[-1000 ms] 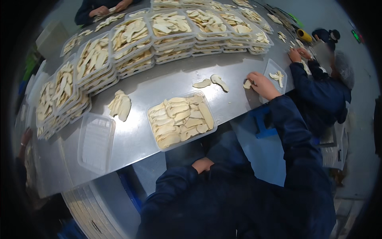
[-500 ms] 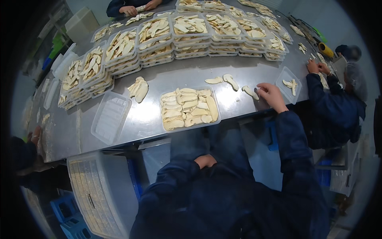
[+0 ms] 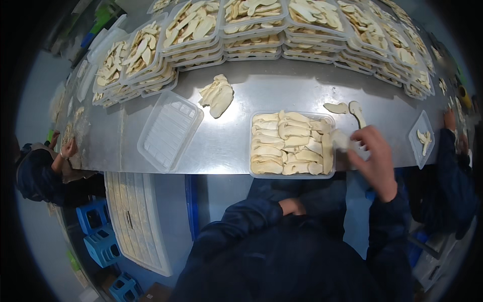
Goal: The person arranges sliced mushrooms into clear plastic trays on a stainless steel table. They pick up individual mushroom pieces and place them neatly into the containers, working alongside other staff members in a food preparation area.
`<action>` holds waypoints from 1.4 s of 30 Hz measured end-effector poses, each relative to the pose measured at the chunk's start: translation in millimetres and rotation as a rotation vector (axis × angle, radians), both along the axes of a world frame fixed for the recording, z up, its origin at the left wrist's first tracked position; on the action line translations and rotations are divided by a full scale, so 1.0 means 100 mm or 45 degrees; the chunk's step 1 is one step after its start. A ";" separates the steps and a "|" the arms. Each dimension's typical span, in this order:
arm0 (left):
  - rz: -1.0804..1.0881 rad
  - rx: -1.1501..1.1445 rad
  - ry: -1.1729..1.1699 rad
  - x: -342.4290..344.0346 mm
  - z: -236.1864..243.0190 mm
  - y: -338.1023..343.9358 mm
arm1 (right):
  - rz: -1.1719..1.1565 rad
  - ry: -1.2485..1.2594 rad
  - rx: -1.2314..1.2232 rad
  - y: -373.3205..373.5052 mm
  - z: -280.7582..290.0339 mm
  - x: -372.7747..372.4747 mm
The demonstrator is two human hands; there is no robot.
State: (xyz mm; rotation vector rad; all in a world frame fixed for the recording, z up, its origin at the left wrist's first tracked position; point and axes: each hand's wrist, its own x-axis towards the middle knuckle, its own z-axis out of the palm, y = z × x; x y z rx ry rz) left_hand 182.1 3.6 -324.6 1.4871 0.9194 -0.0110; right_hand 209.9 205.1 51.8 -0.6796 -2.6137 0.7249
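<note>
My right hand [image 3: 370, 161] is at the right edge of a clear tray [image 3: 251, 146] packed with pale mushroom slices [image 3: 289, 141], its fingers closed on a motion-blurred slice [image 3: 341, 139]. My left hand [image 3: 292, 206] rests in my lap below the table edge, its fingers hidden. Two loose slices [image 3: 336, 107] lie just beyond the packed tray. A pile of slices [image 3: 216, 95] and an empty clear tray [image 3: 168, 131] sit to the left on the steel table [image 3: 216, 161].
Stacked trays of slices [image 3: 251, 45] line the back. A small tray [image 3: 417, 139] with slices is at right, beside a co-worker's sleeve [image 3: 448, 166]. Another worker [image 3: 45, 171] sits at left. Blue stools [image 3: 103, 246] and a plastic bin [image 3: 136, 226] stand below.
My right hand has moved left to the packed tray, lifting the slice that lay on the table. The view has turned, so the surroundings appear shifted.
</note>
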 end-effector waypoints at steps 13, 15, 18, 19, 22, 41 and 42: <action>0.288 -0.119 -0.117 -0.23 0.27 -0.08 | 0.413 -0.060 0.177 -0.16 -0.18 -0.70; 0.349 -0.112 -0.139 -0.25 0.31 -0.11 | 0.415 -0.063 0.194 -0.17 -0.19 -0.72; 0.584 -0.077 -0.175 -0.37 0.41 -0.24 | 0.422 -0.092 0.203 -0.25 -0.20 -0.80; 0.679 -0.054 -0.221 -0.30 0.49 -0.24 | 0.399 -0.116 0.200 -0.29 -0.15 -0.71; 0.546 0.160 -0.083 -0.43 0.90 0.02 | 0.185 -0.117 0.110 -0.17 -0.10 -0.48; 2.194 0.514 1.927 -4.62 2.93 -2.34 | -0.378 -0.101 0.016 0.80 -0.35 0.32; 2.278 0.663 1.859 -4.65 2.79 -2.41 | -0.396 -0.076 0.038 0.80 -0.34 0.33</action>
